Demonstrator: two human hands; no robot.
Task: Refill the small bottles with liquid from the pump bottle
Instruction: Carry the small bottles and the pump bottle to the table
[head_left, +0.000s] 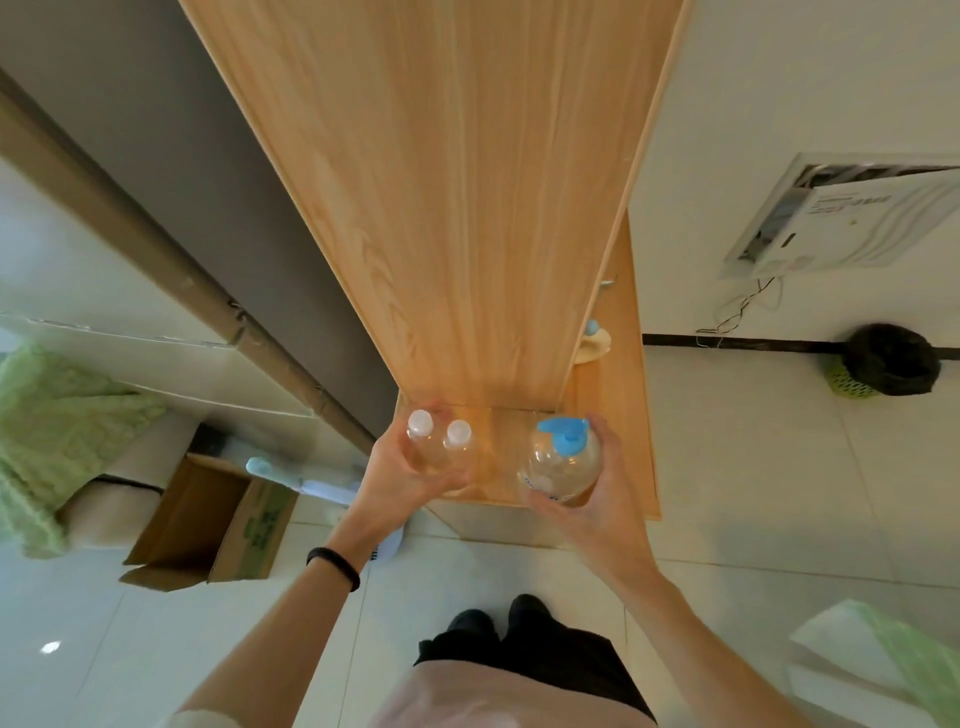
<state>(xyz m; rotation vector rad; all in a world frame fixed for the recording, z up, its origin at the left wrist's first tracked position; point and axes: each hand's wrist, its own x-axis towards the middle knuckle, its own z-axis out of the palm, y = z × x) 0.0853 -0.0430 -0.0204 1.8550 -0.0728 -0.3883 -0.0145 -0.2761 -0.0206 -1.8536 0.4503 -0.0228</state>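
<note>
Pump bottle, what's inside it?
The pump bottle has clear walls under a blue pump; the inside looks see-through, faintly yellowish low down. The right hand wraps its lower side, so how much liquid it holds cannot be seen.

place: home room | cues: wooden cabinet (467, 208), tiled floor (753, 467), lined waste basket (891, 364), cardboard box (208, 519)

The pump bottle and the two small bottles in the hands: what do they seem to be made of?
The pump bottle looks like clear, glossy plastic: the wooden shelf shows through its wall. Its pump head is opaque light-blue, probably plastic. The small bottles look clear too, likely plastic, though glass cannot be excluded; their caps are opaque white, probably plastic.
</note>
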